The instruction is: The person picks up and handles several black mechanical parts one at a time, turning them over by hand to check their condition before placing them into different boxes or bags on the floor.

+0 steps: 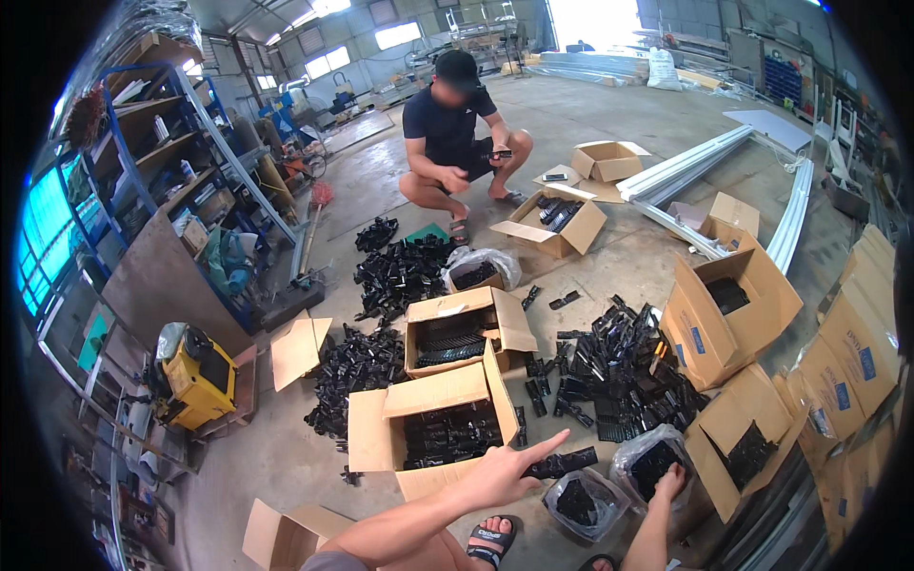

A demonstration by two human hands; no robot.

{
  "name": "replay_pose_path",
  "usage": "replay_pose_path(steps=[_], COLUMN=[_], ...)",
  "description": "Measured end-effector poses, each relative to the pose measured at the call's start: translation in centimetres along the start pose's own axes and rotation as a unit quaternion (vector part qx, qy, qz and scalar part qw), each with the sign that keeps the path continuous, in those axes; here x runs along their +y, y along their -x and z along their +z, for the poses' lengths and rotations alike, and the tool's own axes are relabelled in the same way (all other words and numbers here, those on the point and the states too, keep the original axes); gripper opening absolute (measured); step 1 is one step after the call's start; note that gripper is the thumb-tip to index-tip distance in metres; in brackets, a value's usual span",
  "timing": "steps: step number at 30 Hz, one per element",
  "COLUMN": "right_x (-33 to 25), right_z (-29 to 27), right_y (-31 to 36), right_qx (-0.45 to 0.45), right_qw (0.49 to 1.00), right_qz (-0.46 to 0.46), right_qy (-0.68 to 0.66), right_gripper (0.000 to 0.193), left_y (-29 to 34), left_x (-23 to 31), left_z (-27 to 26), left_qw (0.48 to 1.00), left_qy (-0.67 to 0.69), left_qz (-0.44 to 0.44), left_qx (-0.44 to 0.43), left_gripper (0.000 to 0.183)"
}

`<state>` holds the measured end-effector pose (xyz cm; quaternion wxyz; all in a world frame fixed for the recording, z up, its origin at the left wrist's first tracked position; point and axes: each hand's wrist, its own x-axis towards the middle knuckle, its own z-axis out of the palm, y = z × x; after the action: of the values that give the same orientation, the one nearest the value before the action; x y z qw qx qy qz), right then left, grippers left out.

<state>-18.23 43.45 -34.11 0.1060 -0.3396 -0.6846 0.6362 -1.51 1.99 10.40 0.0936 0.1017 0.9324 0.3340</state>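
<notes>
black parts [628,366] beside blue-marked cartons [716,335]

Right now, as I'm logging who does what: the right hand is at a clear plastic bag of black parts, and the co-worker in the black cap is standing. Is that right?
Not quite: in the head view, the co-worker in the black cap is squatting, not standing. The right hand is at a clear plastic bag of black parts.
</notes>
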Motion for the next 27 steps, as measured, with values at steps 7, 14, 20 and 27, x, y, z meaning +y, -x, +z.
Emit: replay_pose_path(steps=[7, 14, 20, 27], right_x=[-6.5, -15.6, -28.7, -36.5], right_z=[0.2, -0.1, -1.4, -3.0], right_y=[16.5, 26.5, 35.5, 41.9], right_qx=[-0.099, -0.159, -0.278, -0.353], right_qw=[0.911, 0.939, 0.950, 0.901], right_qz=[0.257, 0.153, -0.098, -0.250], right_qy=[-0.308, -0.264, -0.106, 0.032], right_gripper=[0.020, 0.029, 0.027, 0.011], left_y=[3.3, 2.9, 5.0, 5.6], left_x=[-0.1, 1.6, 0.6, 0.9], left_z=[-0.6, -1.5, -1.2, -0.4], left_qw=[0.996, 0.992, 0.996, 0.992], left_qy=[0.073, 0.111, 0.005, -0.028], left_qz=[-0.034, 0.001, 0.040, 0.084], left_qx=[0.024, 0.063, 0.080, 0.089], left_gripper=[0.101, 0.098, 0.102, 0.108])
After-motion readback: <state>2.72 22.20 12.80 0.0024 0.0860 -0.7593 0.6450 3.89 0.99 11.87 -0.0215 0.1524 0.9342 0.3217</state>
